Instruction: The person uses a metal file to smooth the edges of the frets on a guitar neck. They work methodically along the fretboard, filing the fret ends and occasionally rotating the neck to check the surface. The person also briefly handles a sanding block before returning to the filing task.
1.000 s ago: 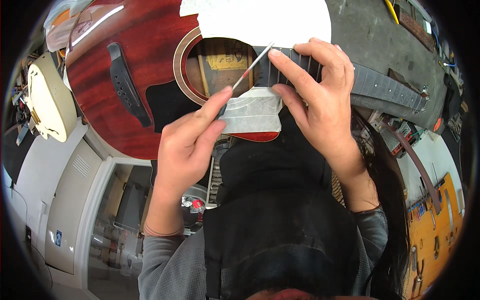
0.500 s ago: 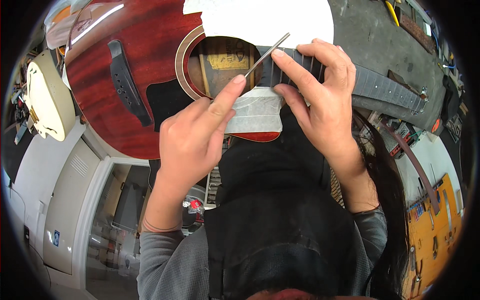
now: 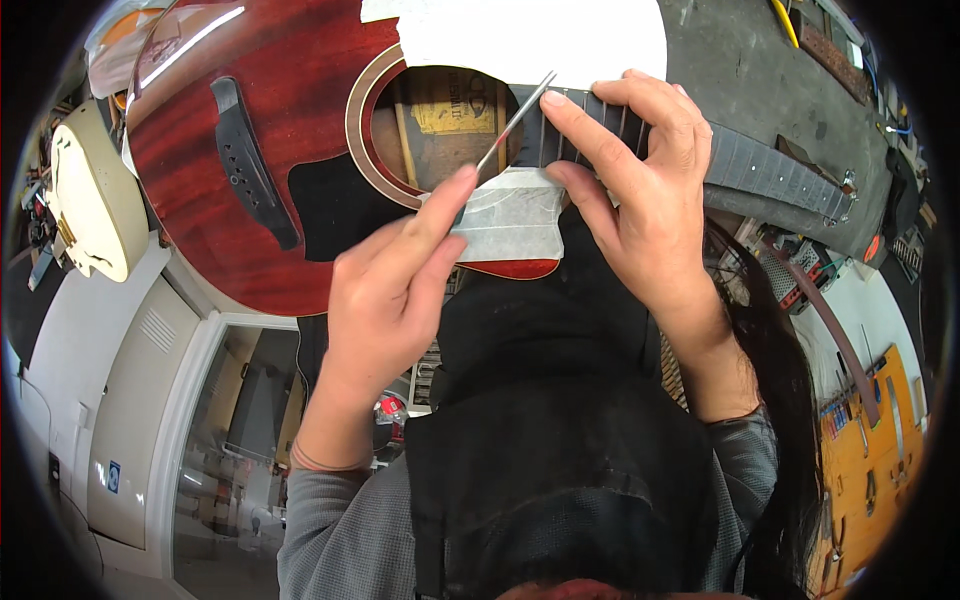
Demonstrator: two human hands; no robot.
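Observation:
A reddish-brown acoustic guitar [image 3: 200,180] lies across the bench in front of me. My left hand [image 3: 385,285] grips a slim metal file [image 3: 517,122], its index finger stretched along the tool. The file slants over the soundhole's right edge, its far tip by the end of the fretboard [image 3: 568,140]. My right hand [image 3: 655,200] spreads over the fretboard, index fingertip near the file and thumb at the near edge. White paper [image 3: 530,40] covers the guitar's top beyond the fretboard; pale masking tape [image 3: 510,230] covers the near side. The file's handle is mostly hidden by my left hand.
The guitar's dark bridge [image 3: 255,165] is on the left, and its neck [image 3: 775,180] runs right over a grey bench top [image 3: 740,70]. A cream guitar body [image 3: 95,190] stands at far left. Tools hang on an orange board [image 3: 870,470] at lower right.
My left hand has drawn the file back a little, left and toward me, and its fingers have shifted. My right hand has barely moved.

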